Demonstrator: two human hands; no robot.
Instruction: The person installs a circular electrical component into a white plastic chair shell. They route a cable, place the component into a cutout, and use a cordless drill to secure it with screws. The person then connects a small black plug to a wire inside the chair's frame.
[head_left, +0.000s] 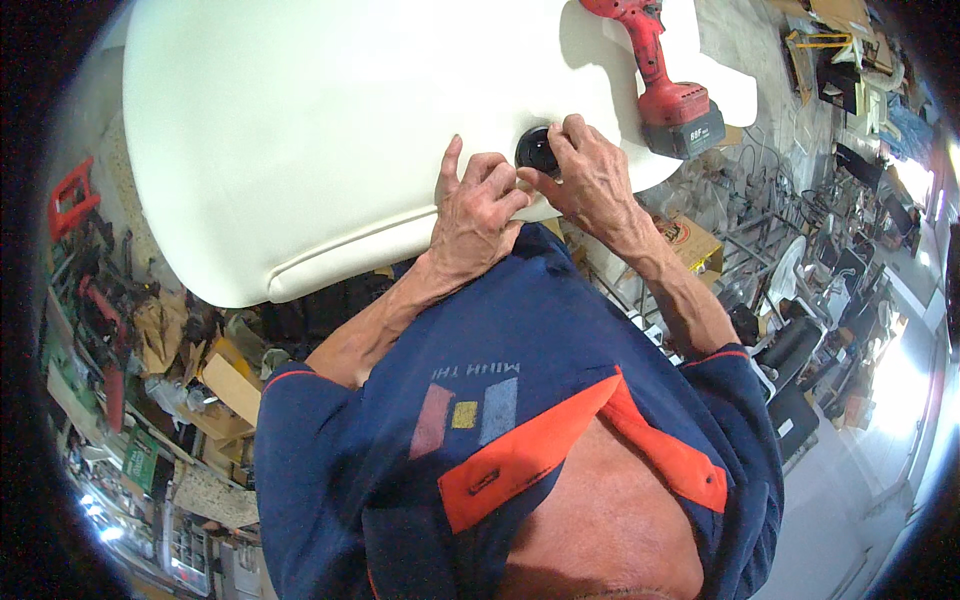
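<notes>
- While I watch through the head camera, both hands meet at a round black knob (pixel 535 150) set into the near edge of a big cream cushion (pixel 330 130).
- My right hand (pixel 590 180) lies just right of the knob, thumb and forefinger pinched together on its rim, probably to turn or seat it.
- My left hand (pixel 478 210) sits just left of the knob, fingers curled with the tips pressed to the cushion beside it and one finger stretched up flat; I judge it steadies the padding so the knob stays put. Whether it grips anything, I cannot tell.
- Right of the knob and a little farther away, a red cordless drill (pixel 665 75) lies on the cushion, its battery end nearest the right hand, within easy reach.
- Below the knob my blue shirt with orange trim (pixel 520 440) fills the view.
- Left of and below the cushion, cardboard boxes (pixel 225 385) and scraps crowd the floor; right of it stand chair frames (pixel 800 290).
</notes>
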